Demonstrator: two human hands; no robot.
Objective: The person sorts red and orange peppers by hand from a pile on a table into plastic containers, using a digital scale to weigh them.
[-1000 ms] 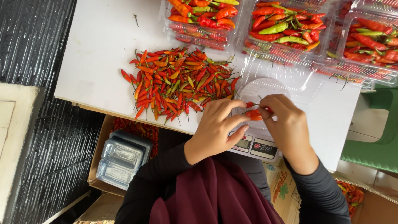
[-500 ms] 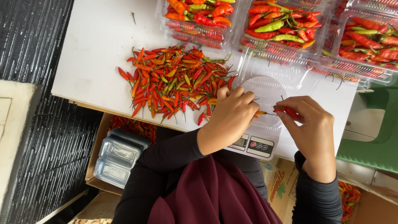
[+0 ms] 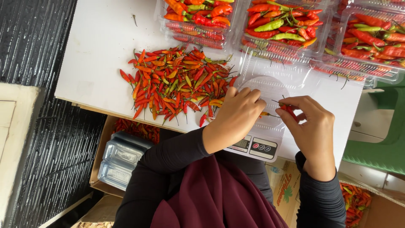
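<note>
My left hand (image 3: 238, 116) is curled over the near edge of an empty clear plastic tray (image 3: 270, 74) that rests on a white kitchen scale (image 3: 257, 147); a small chili tip pokes out from under its fingers. My right hand (image 3: 310, 126) pinches several small red chilies (image 3: 287, 109) between thumb and fingers just right of the left hand, above the tray. A loose pile of red, orange and green chilies (image 3: 177, 82) lies on the white table (image 3: 97, 55), directly left of my left hand.
Clear trays filled with chilies (image 3: 198, 17) (image 3: 287, 29) (image 3: 375, 38) line the table's far edge. Below the table a cardboard box (image 3: 99, 164) holds stacked empty trays (image 3: 122, 156) and more chilies. Another box with chilies (image 3: 356, 200) sits at lower right.
My left hand went out to the chili pile and is back at the tray beside my right hand. My right hand lifted a little, still pinching red chilies.
</note>
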